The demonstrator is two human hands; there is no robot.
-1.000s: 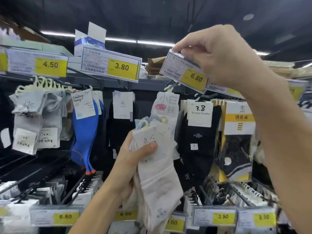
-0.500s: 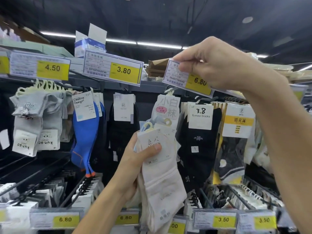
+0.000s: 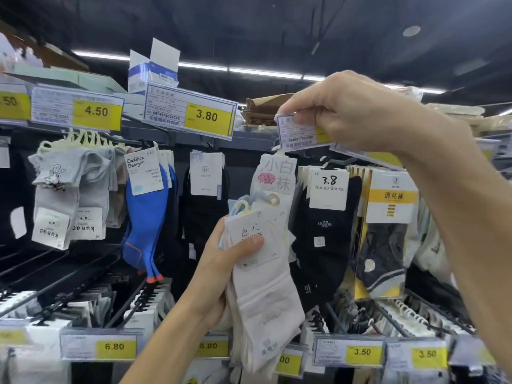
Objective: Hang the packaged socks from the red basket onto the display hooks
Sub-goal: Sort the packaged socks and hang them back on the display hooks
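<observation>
Step in hand, as judged: the price tag (image 3: 297, 133) at the hook end is lifted clear so that a pack can be threaded on.

The tag is pinched by the right hand (image 3: 357, 112), with the fingers curled over its upper edge; the forearm is raised across the right of the view and the wrist is bent downward; the hook is hidden behind tag and fingers, so its load cannot be told.

A bundle of packaged socks (image 3: 263, 295) is gripped by the left hand (image 3: 221, 275), the thumb pressed across the top card and the other fingers wrapped behind; the bundle is held upright, below and left of the right fingers; its plastic hangers (image 3: 243, 206) stand just above the left thumb; hung white socks (image 3: 277, 176) lie directly beneath the right fingertips.

Recommended: the tag is to be held tilted up until one hanger is separated and slid fully over the hook tip; one pack is to be fed at a time; the black socks (image 3: 324, 231) beside are not to be snagged.

The red basket is not in view.
</observation>
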